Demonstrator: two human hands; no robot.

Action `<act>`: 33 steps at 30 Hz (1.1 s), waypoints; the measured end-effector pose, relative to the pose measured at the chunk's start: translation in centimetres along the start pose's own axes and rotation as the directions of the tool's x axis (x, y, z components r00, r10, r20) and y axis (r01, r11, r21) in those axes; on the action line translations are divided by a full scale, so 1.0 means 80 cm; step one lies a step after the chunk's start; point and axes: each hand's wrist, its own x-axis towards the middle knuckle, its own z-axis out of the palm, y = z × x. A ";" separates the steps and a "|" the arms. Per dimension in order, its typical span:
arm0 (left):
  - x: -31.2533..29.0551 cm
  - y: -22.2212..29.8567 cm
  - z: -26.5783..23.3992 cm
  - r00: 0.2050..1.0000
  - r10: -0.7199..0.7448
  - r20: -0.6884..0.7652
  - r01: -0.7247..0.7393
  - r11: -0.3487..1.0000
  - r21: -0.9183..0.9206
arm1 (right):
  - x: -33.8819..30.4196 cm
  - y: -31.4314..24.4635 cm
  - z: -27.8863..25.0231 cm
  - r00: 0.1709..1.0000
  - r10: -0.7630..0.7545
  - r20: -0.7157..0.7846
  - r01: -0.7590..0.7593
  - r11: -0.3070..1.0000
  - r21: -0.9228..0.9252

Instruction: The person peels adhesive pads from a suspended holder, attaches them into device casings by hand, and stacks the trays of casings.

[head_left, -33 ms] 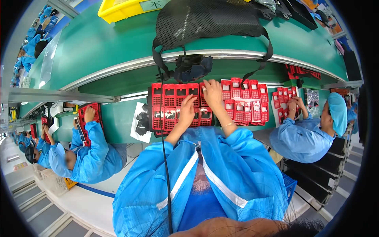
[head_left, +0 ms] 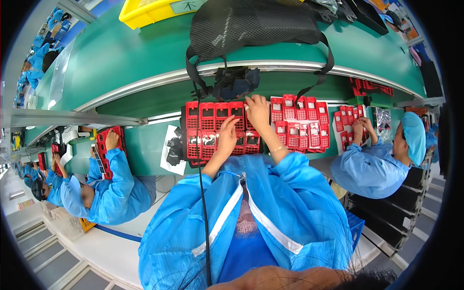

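Observation:
Before me lies a black tray (head_left: 183, 126) bearing two rows of red phone-like housings (head_left: 208, 110) with windows and keypad holes; dark pieces show in several windows. My left hand (head_left: 227, 135) lies over the lower row, its fingers stretched toward the upper row and apart from one another. At the right end of the upper row, my right hand (head_left: 257, 113) bends its fingers down at a housing. The fingertips are close together there, and what they pinch, if anything, is hidden. Nearby on the right are more red housings (head_left: 302, 115) with pale areas in their windows.
Dark sheet pieces (head_left: 235, 83) are heaped beyond the tray. More dark pieces (head_left: 175, 147) lie on white paper at left. A black mesh bag (head_left: 253, 26) with hanging straps and a yellow bin (head_left: 137, 14) stand on the raised shelf. Co-workers (head_left: 113, 188) sit on both sides.
Both my hands have shifted slightly to the left over the tray. The right fingertips have moved a little along the upper row's right end.

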 end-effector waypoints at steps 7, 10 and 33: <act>0.021 -0.020 -0.021 0.990 -0.088 -0.110 0.082 0.995 -0.065 | 0.031 -0.020 0.012 0.994 -0.046 0.101 0.044 0.999 0.022; 0.028 -0.016 -0.022 0.986 -0.096 -0.135 0.095 0.995 -0.014 | 0.028 -0.040 -0.025 0.997 -0.003 0.082 -0.011 0.985 0.171; 0.009 0.053 -0.035 0.878 -0.283 0.387 0.479 0.563 -0.673 | -0.043 -0.050 -0.058 0.919 0.191 0.346 -0.395 0.432 0.811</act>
